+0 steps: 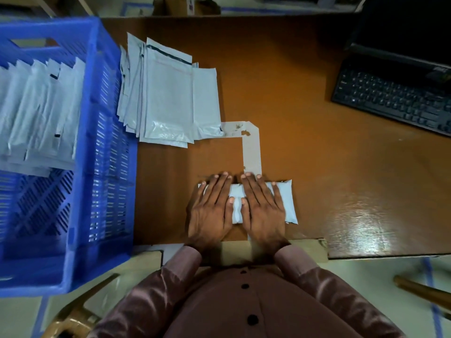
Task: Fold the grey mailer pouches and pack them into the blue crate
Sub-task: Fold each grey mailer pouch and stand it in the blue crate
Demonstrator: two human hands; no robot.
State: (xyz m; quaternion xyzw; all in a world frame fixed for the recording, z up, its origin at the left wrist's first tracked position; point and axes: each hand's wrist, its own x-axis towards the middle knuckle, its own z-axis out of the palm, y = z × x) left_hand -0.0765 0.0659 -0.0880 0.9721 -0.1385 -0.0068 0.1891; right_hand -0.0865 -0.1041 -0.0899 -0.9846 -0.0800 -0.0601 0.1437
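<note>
Brown counter [305, 118]: left hand [211, 211] and right hand [262, 211] press flat, fingers straight, on 1 folded grey mailer pouch [285, 203] — released carelessly (it looks puffy), it may spring open.

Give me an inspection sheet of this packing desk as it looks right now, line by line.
Surface: brown wooden desk, glossy, with an L-shaped strip of pale tape stuck on it.
Job's things: folded grey mailer pouch flat under both hands; loose stack of unfolded grey mailer pouches beside the crate; blue slotted plastic crate at left, holding a row of packed pouches.
Clutter: black keyboard at right.
Grips: left hand and right hand press the pouch, fingers straight.
Cables: nothing seen.
Surroundings: cardboard box beyond the desk; blue floor tape.
</note>
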